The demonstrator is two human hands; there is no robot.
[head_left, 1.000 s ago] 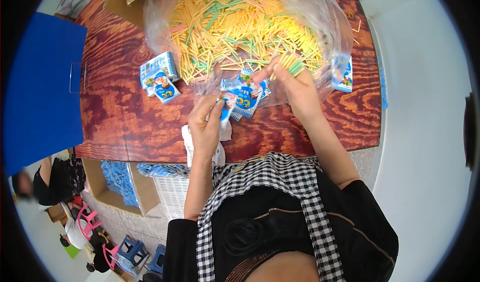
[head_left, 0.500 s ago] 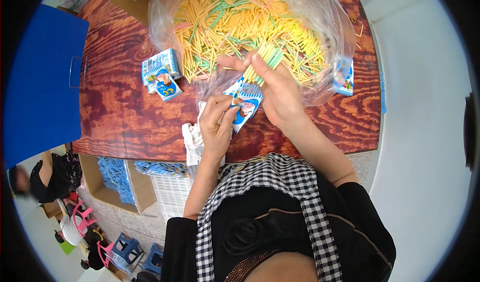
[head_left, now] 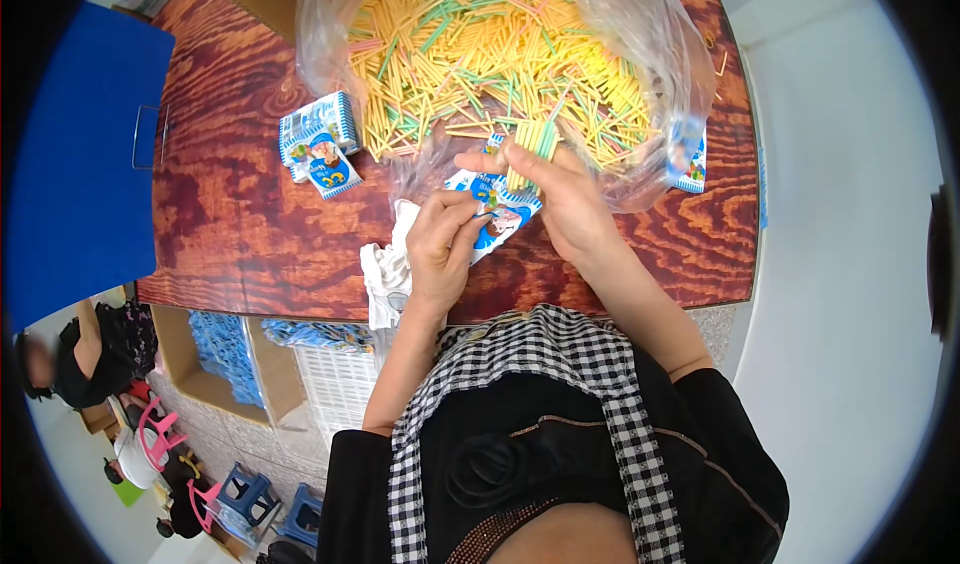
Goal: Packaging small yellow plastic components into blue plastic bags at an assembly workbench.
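My right hand (head_left: 572, 199) grips a small bundle of yellow and green sticks (head_left: 528, 150), held upright at the front edge of a clear plastic bag (head_left: 640, 94) full of loose coloured sticks. My left hand (head_left: 443, 247) holds a small blue and white printed packet (head_left: 497, 214) just below the bundle, its mouth toward the sticks. Both hands are close together above the reddish wooden table (head_left: 240, 234).
Two more blue printed packets (head_left: 318, 144) lie on the table left of the bag, and another packet (head_left: 688, 159) shows behind the bag's right side. A white cloth (head_left: 385, 274) sits at the table's near edge. A blue board (head_left: 75, 154) stands at the left. White crates (head_left: 335, 384) sit below.
My right hand has drawn a bundle of sticks out of the bag and brought it down to the packet in my left hand. The camera view has shifted slightly.
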